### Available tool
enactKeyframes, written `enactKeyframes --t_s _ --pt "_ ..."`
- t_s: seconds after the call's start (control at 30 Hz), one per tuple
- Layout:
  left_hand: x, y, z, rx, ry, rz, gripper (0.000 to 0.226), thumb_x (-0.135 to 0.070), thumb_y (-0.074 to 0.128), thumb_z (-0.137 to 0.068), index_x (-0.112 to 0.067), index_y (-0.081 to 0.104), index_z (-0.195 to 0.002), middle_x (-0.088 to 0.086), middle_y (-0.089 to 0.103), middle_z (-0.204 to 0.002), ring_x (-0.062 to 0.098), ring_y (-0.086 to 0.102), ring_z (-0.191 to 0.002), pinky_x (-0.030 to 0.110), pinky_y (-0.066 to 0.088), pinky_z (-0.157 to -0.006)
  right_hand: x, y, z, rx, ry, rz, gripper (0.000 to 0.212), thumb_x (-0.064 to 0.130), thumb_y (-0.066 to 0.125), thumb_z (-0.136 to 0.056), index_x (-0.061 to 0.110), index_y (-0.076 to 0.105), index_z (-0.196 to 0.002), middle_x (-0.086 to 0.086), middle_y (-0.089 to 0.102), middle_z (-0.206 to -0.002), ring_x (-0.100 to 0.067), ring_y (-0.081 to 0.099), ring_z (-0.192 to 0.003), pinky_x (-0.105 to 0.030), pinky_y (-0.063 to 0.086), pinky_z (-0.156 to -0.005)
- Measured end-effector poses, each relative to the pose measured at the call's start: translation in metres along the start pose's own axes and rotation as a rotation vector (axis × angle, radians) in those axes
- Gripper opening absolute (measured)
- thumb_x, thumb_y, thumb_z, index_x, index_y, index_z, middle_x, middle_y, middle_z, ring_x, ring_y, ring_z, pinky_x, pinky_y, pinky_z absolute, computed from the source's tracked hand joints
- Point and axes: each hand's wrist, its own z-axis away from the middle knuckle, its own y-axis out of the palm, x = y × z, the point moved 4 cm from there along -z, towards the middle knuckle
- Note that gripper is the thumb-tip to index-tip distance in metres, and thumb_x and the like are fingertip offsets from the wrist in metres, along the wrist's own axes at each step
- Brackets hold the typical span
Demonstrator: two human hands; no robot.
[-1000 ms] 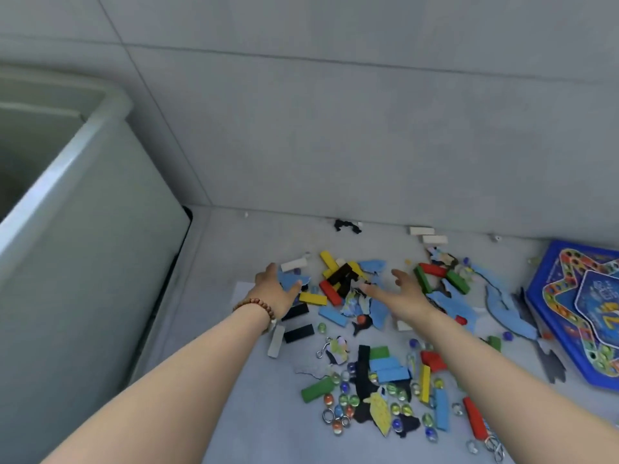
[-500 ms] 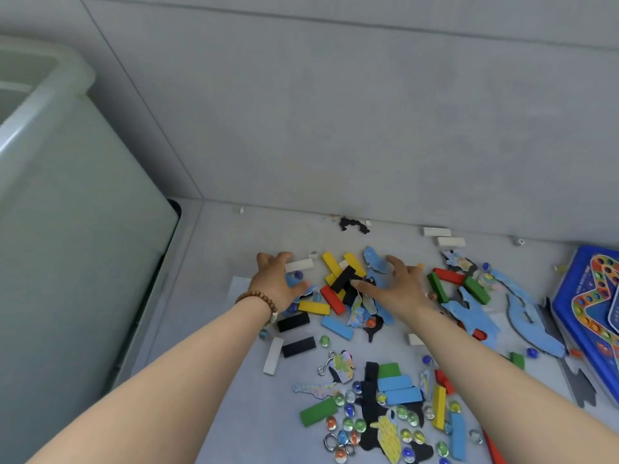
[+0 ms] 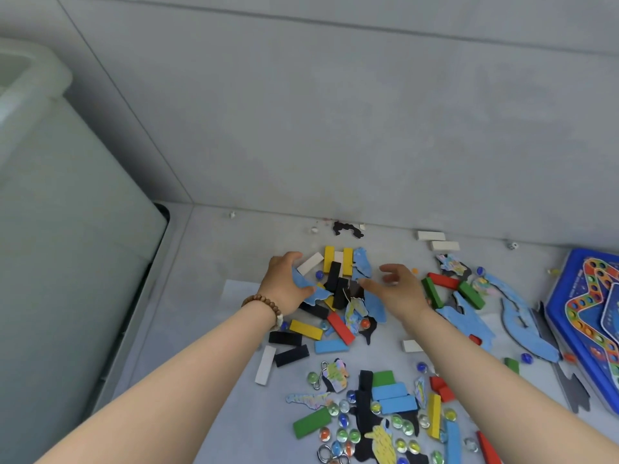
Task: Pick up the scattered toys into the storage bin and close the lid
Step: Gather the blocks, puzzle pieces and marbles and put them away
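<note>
Both hands cupped a heap of toys, barely started.

The left hand (image 3: 284,286) and right hand (image 3: 397,291) flanked the block pile (image 3: 336,283), fingers apart, clamped on nothing. Most toys littered the grey floor (image 3: 207,323) by the wall; the storage bin (image 3: 50,229) stood left, no lid in view.
</note>
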Motion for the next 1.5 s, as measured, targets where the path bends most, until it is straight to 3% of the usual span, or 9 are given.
enactKeyframes --t_s 0.2,0.37,0.53,0.63,0.83,1.07,1.2,1.33,1.5 --pt "0.009 0.004 0.004 -0.044 -0.027 0.143 0.072 -0.007 0.072 -0.078 -0.017 0.035 -0.139 0.006 0.04 -0.138 0.022 0.046 -0.123 0.024 0.039 -0.097 -0.013 -0.001 -0.005 0.034 0.195 -0.312 0.05 0.018 0.077 -0.076 0.008 0.053 -0.119 -0.014 0.061 -0.112 -0.025 0.062 -0.097 -0.038 0.051 -0.092" --pt "0.007 0.009 0.004 -0.087 -0.065 0.158 0.054 -0.011 0.07 -0.081 -0.012 0.043 -0.128 0.004 0.05 -0.117 0.015 0.048 -0.1 0.023 0.043 -0.087 -0.013 0.006 -0.004 0.105 0.224 -0.361 0.043 0.021 0.078 -0.075 0.008 0.058 -0.111 -0.015 0.065 -0.109 -0.027 0.063 -0.097 -0.039 0.052 -0.092" --pt "0.001 0.019 0.001 -0.063 -0.059 0.231 0.037 -0.011 0.068 -0.082 -0.01 0.053 -0.116 0.004 0.056 -0.104 0.017 0.055 -0.094 0.027 0.049 -0.084 -0.007 0.015 0.006 0.217 0.193 -0.333 0.029 0.022 0.073 -0.08 0.009 0.064 -0.105 -0.007 0.065 -0.096 -0.015 0.06 -0.077 -0.025 0.048 -0.067" --pt "0.001 0.025 0.001 -0.039 -0.079 0.294 0.035 -0.009 0.069 -0.081 -0.01 0.054 -0.113 0.009 0.063 -0.111 0.022 0.061 -0.102 0.035 0.051 -0.091 -0.004 0.018 0.009 0.222 0.168 -0.314 0.018 0.018 0.072 -0.081 0.013 0.063 -0.096 0.001 0.063 -0.085 -0.006 0.055 -0.07 -0.01 0.045 -0.051" --pt "0.002 0.021 0.001 -0.07 -0.06 0.231 0.048 -0.01 0.072 -0.078 -0.01 0.048 -0.12 0.006 0.058 -0.112 0.02 0.058 -0.1 0.033 0.051 -0.091 -0.006 0.016 0.01 0.185 0.123 -0.265 0.025 0.012 0.073 -0.08 0.009 0.062 -0.102 0.007 0.057 -0.08 -0.002 0.052 -0.067 -0.003 0.039 -0.043" --pt "0.012 0.009 0.008 -0.017 -0.061 -0.043 0.052 -0.031 0.077 -0.074 -0.014 0.048 -0.114 -0.002 0.058 -0.103 0.012 0.054 -0.093 0.022 0.043 -0.08 -0.006 0.016 0.012 0.173 0.044 -0.196 0.025 0.015 0.076 -0.077 0.011 0.062 -0.097 0.005 0.059 -0.083 -0.003 0.054 -0.068 -0.005 0.042 -0.048" --pt "0.008 0.019 0.01 -0.003 -0.073 0.074 0.042 -0.023 0.074 -0.078 -0.014 0.053 -0.113 -0.004 0.06 -0.095 0.012 0.058 -0.093 0.02 0.041 -0.078 -0.005 0.021 0.014 0.169 0.047 -0.242 0.025 0.014 0.077 -0.075 0.011 0.062 -0.095 0.003 0.062 -0.083 -0.009 0.058 -0.071 -0.011 0.047 -0.056" --pt "0.002 0.026 0.011 -0.05 -0.055 0.149 0.035 -0.016 0.072 -0.08 -0.014 0.055 -0.111 -0.003 0.061 -0.095 0.009 0.055 -0.087 0.021 0.044 -0.077 -0.009 0.024 0.013 0.144 0.071 -0.266 0.022 0.012 0.078 -0.074 0.012 0.066 -0.093 -0.01 0.069 -0.096 -0.025 0.066 -0.087 -0.032 0.056 -0.078" --pt "0.006 0.031 0.014 -0.046 -0.048 0.33 0.029 -0.013 0.071 -0.081 -0.023 0.054 -0.102 -0.002 0.059 -0.101 0.016 0.059 -0.095 0.032 0.056 -0.078 -0.007 0.026 0.015 0.183 0.138 -0.348 0.014 0.012 0.077 -0.075 0.015 0.067 -0.083 -0.011 0.07 -0.091 -0.025 0.065 -0.079 -0.04 0.056 -0.079"
